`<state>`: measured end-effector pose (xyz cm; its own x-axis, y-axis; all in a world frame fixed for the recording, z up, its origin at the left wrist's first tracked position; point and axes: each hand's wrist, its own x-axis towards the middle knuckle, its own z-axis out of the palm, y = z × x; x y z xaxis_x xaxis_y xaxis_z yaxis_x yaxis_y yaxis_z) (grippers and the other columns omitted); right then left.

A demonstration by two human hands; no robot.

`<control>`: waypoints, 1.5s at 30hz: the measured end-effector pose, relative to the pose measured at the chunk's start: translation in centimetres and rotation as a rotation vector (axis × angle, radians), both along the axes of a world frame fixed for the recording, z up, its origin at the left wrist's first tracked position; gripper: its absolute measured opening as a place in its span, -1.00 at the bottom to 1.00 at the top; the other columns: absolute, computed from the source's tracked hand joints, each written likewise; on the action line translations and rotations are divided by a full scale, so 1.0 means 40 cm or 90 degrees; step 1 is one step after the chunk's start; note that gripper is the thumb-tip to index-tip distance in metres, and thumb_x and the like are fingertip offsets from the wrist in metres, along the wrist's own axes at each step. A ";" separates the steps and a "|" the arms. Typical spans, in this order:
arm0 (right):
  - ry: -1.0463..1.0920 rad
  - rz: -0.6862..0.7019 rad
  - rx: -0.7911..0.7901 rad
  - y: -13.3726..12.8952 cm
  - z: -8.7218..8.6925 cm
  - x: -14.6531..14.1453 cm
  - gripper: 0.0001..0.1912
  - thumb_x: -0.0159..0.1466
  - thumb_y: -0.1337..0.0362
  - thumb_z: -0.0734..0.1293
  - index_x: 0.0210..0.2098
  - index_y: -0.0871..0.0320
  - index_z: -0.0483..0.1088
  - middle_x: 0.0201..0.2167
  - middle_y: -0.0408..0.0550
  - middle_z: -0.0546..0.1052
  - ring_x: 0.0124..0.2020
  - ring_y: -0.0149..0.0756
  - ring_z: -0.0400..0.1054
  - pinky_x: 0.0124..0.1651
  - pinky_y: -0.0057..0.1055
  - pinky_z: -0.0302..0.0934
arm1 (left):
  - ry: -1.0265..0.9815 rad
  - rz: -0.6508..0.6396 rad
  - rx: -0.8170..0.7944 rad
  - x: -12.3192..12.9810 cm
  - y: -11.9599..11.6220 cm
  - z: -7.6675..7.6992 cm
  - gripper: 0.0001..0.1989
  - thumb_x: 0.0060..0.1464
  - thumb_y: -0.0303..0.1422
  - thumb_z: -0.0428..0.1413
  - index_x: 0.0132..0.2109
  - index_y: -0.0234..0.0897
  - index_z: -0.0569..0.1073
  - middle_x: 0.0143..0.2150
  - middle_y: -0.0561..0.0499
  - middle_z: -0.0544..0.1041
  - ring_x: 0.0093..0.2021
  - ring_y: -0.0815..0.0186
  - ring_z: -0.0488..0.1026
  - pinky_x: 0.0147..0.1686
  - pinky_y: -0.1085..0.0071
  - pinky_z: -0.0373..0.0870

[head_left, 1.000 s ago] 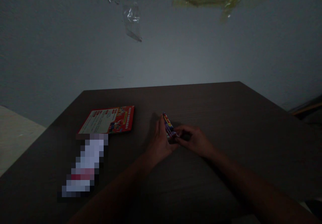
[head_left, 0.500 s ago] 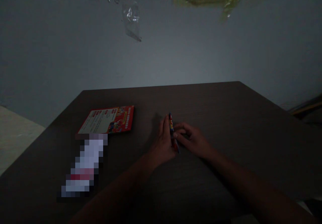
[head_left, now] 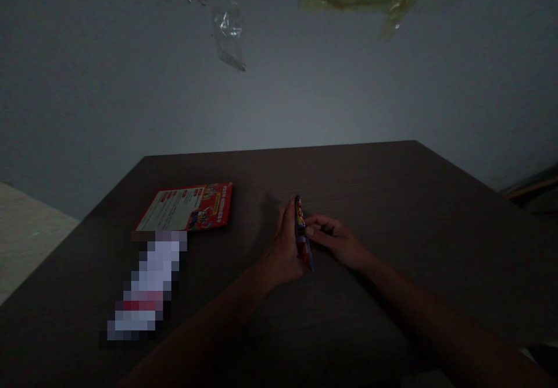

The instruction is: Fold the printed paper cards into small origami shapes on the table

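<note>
Over the counter (head_left: pixel 349 178), our left grip (head_left: pixel 283 251) is clamped on the printed packet (head_left: pixel 301 225); our right grip (head_left: pixel 337 239) touches it, closure unclear. We judge it light, bendable, slick; best pinched by its edges.

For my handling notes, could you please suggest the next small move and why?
Perhaps turn the thin red, yellow and blue printed item slightly with the right hand: held against the left hand, it stands nearly edge-on, so little print shows.

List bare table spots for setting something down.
Bare: tabletop right of the right hand, plus the far strip along the wall. Crowded: left, red card and pixelated item; centre, left hand holding packet.
</note>
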<state>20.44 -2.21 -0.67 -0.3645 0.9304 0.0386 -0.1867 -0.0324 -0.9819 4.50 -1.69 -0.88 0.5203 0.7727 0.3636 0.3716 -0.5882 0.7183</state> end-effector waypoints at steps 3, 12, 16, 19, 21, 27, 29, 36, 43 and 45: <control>0.015 0.010 0.003 0.002 -0.005 0.002 -0.77 0.14 0.13 0.37 -0.31 0.15 0.40 -0.44 -0.17 0.46 -0.45 -0.47 0.34 -0.36 -0.51 0.22 | -0.002 -0.009 -0.020 -0.001 -0.001 0.003 0.13 -0.19 -0.51 0.17 0.30 -0.19 -0.47 0.26 -0.23 -0.10 0.23 0.05 0.06 0.12 0.14 0.22; -0.184 -0.129 0.225 -0.015 0.006 0.004 -0.87 0.22 0.20 0.28 -0.32 0.13 0.28 -0.47 -0.17 0.41 -0.44 -0.42 0.31 -0.35 -0.47 0.23 | 0.023 0.035 0.007 0.000 0.004 -0.016 0.15 -0.24 -0.50 0.19 0.31 -0.20 -0.45 0.28 -0.22 -0.12 0.25 0.03 0.02 0.17 0.11 0.16; -0.343 -0.099 0.399 -0.016 0.016 0.010 -0.92 0.25 0.33 0.21 -0.30 0.15 0.35 -0.40 -0.10 0.44 -0.38 -0.38 0.33 -0.26 -0.42 0.21 | 0.059 0.061 0.044 0.002 0.007 -0.026 0.07 -0.17 -0.53 0.12 0.32 -0.22 -0.43 0.27 -0.23 -0.07 0.24 0.04 0.05 0.15 0.10 0.18; -0.423 -0.041 0.446 -0.016 0.022 0.012 -0.84 0.28 0.34 0.15 -0.38 0.16 0.33 -0.44 -0.09 0.39 -0.41 -0.36 0.28 -0.31 -0.42 0.18 | 0.078 0.068 0.069 0.003 0.007 -0.022 -0.02 -0.13 -0.56 0.07 0.32 -0.26 -0.35 0.23 -0.24 0.03 0.22 0.04 0.08 0.13 0.09 0.20; -0.449 -0.006 0.458 -0.017 0.025 0.013 -0.76 0.32 0.32 0.09 -0.41 0.17 0.31 -0.42 -0.07 0.37 -0.37 -0.34 0.26 -0.29 -0.40 0.18 | 0.084 0.063 0.067 0.002 0.007 -0.017 -0.05 -0.11 -0.55 0.07 0.32 -0.28 -0.31 0.19 -0.24 0.08 0.18 0.05 0.13 0.10 0.10 0.25; -0.518 0.050 0.473 -0.023 0.030 0.007 -0.67 0.36 0.22 0.03 -0.40 0.20 0.31 -0.33 0.00 0.39 -0.24 -0.25 0.24 -0.15 -0.29 0.15 | 0.087 0.033 0.060 -0.001 0.006 -0.009 -0.07 -0.15 -0.59 0.07 0.31 -0.25 -0.23 0.14 -0.16 0.15 0.08 0.14 0.24 0.05 0.19 0.30; -0.546 0.055 0.474 -0.024 0.031 0.005 -0.66 0.36 0.20 0.04 -0.39 0.20 0.32 -0.34 -0.01 0.40 -0.23 -0.24 0.23 -0.14 -0.28 0.14 | 0.080 0.024 0.058 -0.001 0.006 -0.010 -0.09 -0.15 -0.62 0.04 0.31 -0.24 -0.21 0.13 -0.15 0.16 0.09 0.16 0.23 0.06 0.21 0.30; -0.557 0.050 0.478 -0.023 0.034 0.004 -0.66 0.36 0.16 0.06 -0.33 0.19 0.36 -0.28 0.00 0.41 -0.20 -0.25 0.24 -0.16 -0.30 0.12 | 0.071 0.003 0.054 -0.004 0.007 -0.012 -0.17 -0.13 -0.63 0.01 0.28 -0.24 -0.11 0.17 -0.15 0.15 0.11 0.17 0.24 0.04 0.22 0.33; -0.542 0.064 0.470 -0.023 0.032 0.006 -0.65 0.37 0.16 0.06 -0.25 0.18 0.39 -0.23 0.00 0.45 -0.15 -0.24 0.26 -0.10 -0.28 0.10 | 0.029 -0.015 0.072 -0.003 0.007 -0.013 -0.21 -0.15 -0.63 0.03 0.24 -0.20 -0.02 0.13 -0.12 0.24 0.11 0.18 0.25 0.07 0.18 0.29; -0.522 0.065 0.470 -0.021 0.031 0.009 -0.64 0.37 0.15 0.04 -0.28 0.18 0.38 -0.25 -0.01 0.45 -0.16 -0.25 0.26 -0.10 -0.29 0.10 | 0.020 -0.017 0.062 -0.003 0.007 -0.012 -0.21 -0.15 -0.62 0.06 0.24 -0.18 0.00 0.13 -0.11 0.25 0.11 0.17 0.26 0.07 0.17 0.29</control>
<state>20.82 -3.05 0.57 -0.6069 0.7427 0.2830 0.4997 0.6335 -0.5908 4.39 -1.40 -1.38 0.5529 0.7199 0.4195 0.3759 -0.6649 0.6454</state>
